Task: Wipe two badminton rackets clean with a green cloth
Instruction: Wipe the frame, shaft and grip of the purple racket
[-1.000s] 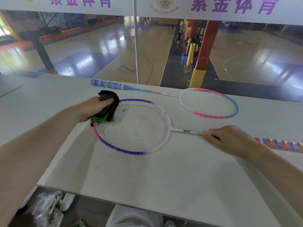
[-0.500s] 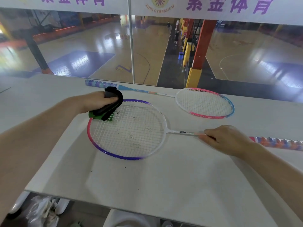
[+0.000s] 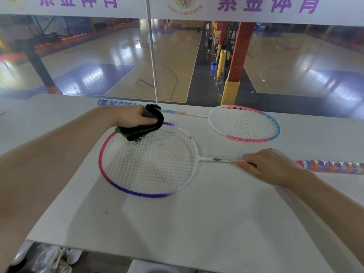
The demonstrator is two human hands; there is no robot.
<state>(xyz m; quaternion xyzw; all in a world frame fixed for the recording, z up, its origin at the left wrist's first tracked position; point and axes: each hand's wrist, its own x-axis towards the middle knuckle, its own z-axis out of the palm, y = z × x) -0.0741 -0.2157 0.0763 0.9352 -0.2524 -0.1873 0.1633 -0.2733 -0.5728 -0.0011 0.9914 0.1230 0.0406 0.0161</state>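
Head view: left hand (image 3: pixel 136 117) gripping green cloth (image 3: pixel 137 129), pressed on near racket (image 3: pixel 147 160) at far-left rim, shifted farther along frame than a second before; right hand (image 3: pixel 269 166) still pinching shaft; second racket (image 3: pixel 244 123) flat beyond, on white table (image 3: pixel 197 223).

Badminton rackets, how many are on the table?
2. The near racket lies in front of the person, its shaft held by the right hand, the left hand pressing the cloth on its rim. The far racket lies untouched by the window.
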